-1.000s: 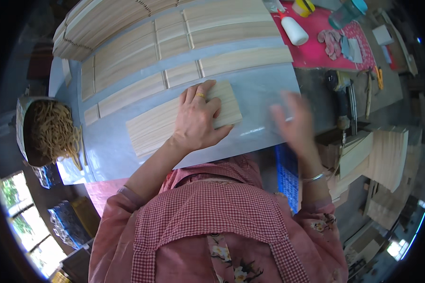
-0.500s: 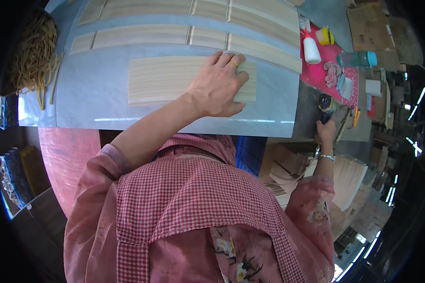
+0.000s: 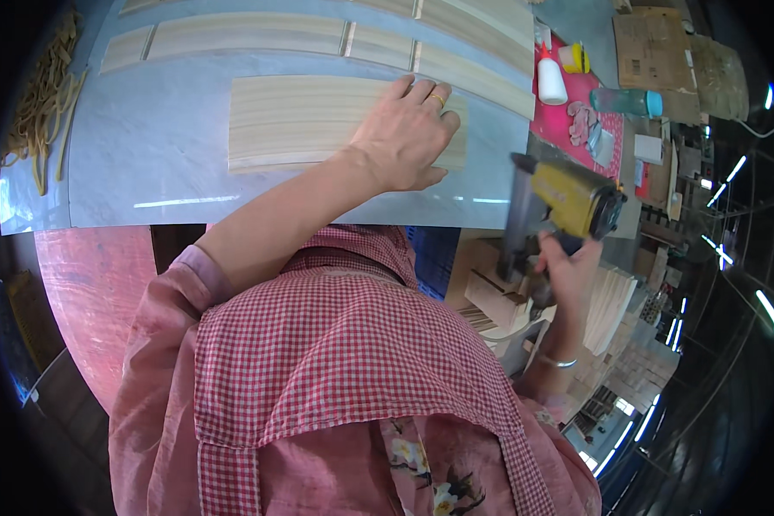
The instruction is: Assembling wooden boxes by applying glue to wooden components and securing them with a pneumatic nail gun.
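A pale wooden board point(image 3: 292, 120) lies flat near the front edge of the grey table. My left hand point(image 3: 404, 133) spans its right part, with the fingers bent at the far edge and the thumb by the near edge. My right hand point(image 3: 568, 271) is wrapped round the handle of a yellow and black nail gun point(image 3: 568, 198), held up off the table's front right corner. The gun is slightly blurred and tilted, its dark nose side facing left. Beyond the board lies a row of grooved wooden strips point(image 3: 249, 36).
Rubber bands point(image 3: 47, 95) hang in a bundle at the far left. On a pink mat at the right are a white glue bottle point(image 3: 551, 79), a yellow tub point(image 3: 574, 58), a teal bottle point(image 3: 623, 102) and a crumpled cloth point(image 3: 583, 123). Stacked wood pieces point(image 3: 606, 305) stand below right.
My right hand has lifted the nail gun from the right side surface and brought it left, towards the table corner. My left hand stays on the board. The whole view has shifted slightly.
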A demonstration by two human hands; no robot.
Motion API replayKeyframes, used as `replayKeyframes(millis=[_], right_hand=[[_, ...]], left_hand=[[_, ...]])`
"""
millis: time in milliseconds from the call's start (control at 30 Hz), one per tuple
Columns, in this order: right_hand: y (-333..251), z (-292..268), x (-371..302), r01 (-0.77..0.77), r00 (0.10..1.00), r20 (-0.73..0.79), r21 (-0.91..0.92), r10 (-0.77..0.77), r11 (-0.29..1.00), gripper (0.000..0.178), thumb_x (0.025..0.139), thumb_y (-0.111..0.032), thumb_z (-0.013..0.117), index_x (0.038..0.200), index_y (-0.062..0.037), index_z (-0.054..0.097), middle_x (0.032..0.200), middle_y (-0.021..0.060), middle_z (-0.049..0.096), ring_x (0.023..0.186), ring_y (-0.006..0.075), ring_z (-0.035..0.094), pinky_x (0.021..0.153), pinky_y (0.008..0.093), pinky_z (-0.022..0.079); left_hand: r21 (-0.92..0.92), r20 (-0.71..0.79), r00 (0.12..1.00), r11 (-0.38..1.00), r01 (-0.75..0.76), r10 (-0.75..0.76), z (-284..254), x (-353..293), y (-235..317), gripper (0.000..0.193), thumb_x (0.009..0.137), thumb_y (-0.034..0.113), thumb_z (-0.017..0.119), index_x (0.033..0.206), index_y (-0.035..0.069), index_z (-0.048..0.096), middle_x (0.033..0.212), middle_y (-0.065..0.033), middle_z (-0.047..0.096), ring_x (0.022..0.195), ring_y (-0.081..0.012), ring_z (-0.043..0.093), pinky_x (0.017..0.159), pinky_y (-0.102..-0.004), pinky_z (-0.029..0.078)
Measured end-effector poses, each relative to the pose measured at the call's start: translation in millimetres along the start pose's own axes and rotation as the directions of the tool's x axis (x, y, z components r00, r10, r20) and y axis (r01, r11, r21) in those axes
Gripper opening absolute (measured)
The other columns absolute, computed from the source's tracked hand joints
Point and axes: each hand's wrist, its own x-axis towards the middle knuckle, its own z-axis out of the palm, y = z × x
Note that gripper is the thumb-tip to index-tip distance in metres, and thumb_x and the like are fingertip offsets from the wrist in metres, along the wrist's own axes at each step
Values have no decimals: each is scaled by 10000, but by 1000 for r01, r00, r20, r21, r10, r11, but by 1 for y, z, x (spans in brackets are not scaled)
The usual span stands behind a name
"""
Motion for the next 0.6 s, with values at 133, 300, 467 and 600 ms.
replayKeyframes(millis=[133,300,467,600], right_hand=[[-17,21,-28,-19,993,120,78,10,997,141,884,-41,753,968,31,666,688,29,623,448,91,484,402,208,408],[-21,26,-31,-33,988,152,103,17,994,139,878,-38,751,963,31,665,705,38,647,465,93,509,404,219,402],[-22,29,-27,-38,984,177,96,21,995,144,881,-39,748,969,35,662,710,38,647,466,95,507,402,221,405],[-23,29,-25,-55,979,200,91,36,994,156,882,-45,749,978,38,659,710,38,647,465,94,505,400,221,405]], left_hand=[[25,6,1000,1000,4,-4,-2,1,0,514,755,381,797,1100,23,670,1397,-194,512,1309,-336,461,1185,-464,294],[22,-16,1000,1000,-1,1,1,-1,1,507,746,373,808,1092,30,671,1385,-197,517,1293,-335,470,1178,-461,300],[16,-22,1000,1000,-2,2,2,-1,1,502,745,375,809,1083,31,670,1376,-196,516,1289,-334,470,1177,-462,300],[13,-28,1000,1000,-2,2,3,-1,0,498,746,375,810,1078,31,669,1372,-192,512,1281,-333,472,1177,-465,299]])
